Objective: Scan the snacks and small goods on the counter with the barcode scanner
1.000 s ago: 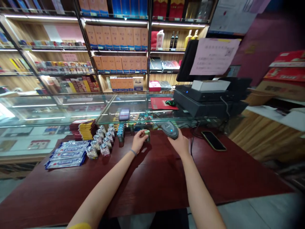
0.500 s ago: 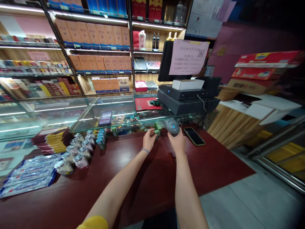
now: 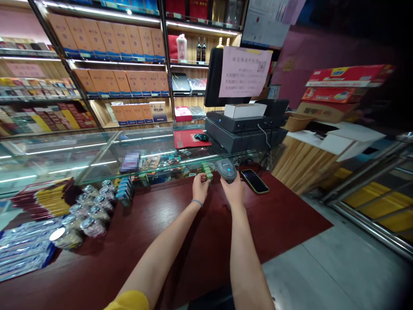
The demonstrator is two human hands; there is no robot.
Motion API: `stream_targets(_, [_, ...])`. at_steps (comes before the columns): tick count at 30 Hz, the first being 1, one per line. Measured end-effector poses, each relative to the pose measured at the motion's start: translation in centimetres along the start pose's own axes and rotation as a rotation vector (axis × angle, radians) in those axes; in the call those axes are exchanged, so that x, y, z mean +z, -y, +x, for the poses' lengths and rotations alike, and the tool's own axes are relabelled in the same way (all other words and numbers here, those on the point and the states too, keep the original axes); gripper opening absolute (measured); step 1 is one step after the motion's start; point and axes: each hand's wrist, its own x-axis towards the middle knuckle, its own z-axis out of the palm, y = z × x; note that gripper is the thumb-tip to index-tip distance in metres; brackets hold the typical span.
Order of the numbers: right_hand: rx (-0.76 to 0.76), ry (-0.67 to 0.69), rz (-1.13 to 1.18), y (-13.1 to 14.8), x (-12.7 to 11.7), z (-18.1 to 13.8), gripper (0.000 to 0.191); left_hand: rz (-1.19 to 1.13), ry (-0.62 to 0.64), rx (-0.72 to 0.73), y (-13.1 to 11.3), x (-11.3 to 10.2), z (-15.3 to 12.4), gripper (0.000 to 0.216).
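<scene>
A grey barcode scanner [image 3: 226, 169] with a lit blue light is in my right hand [image 3: 232, 189], whose fingers are wrapped round its handle. The scanner's head points toward the glass counter. To its left, my left hand [image 3: 200, 189] has its thumb and fingers curled at the nearest small green container [image 3: 209, 176], at the front of a short row. My fingers partly hide it. Both hands are above the dark red tabletop [image 3: 180, 224].
A phone [image 3: 254, 181] lies right of the scanner. Left stand blue containers [image 3: 124, 191], lidded jars [image 3: 93, 226] and flat packets [image 3: 29, 247]. Behind are the glass counter [image 3: 155, 148], a mouse [image 3: 201, 137] and a monitor [image 3: 213, 77] with a paper sheet. Boxes [image 3: 348, 77] are stacked at right.
The view has turned a little right, so the surroundings sit further left. My right hand still holds the scanner, and my left hand stays by the green containers.
</scene>
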Motion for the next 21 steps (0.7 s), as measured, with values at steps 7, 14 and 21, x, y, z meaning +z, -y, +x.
stream_targets(7, [-0.009, 0.003, 0.02, 0.2, -0.2, -0.1, 0.046, -0.063, 0.019, -0.057, 0.4, 0.5, 0.0, 0.029])
stream_targets(14, [-0.06, 0.01, -0.014, 1.0, -0.4, -0.5, 0.045, -0.023, -0.024, 0.025, -0.6, -3.1, -0.1, 0.035])
stream_targets(21, [-0.132, 0.081, -0.077, 2.7, 0.0, -1.4, 0.051, 0.05, -0.254, 0.084, -1.5, -12.3, 0.8, 0.03])
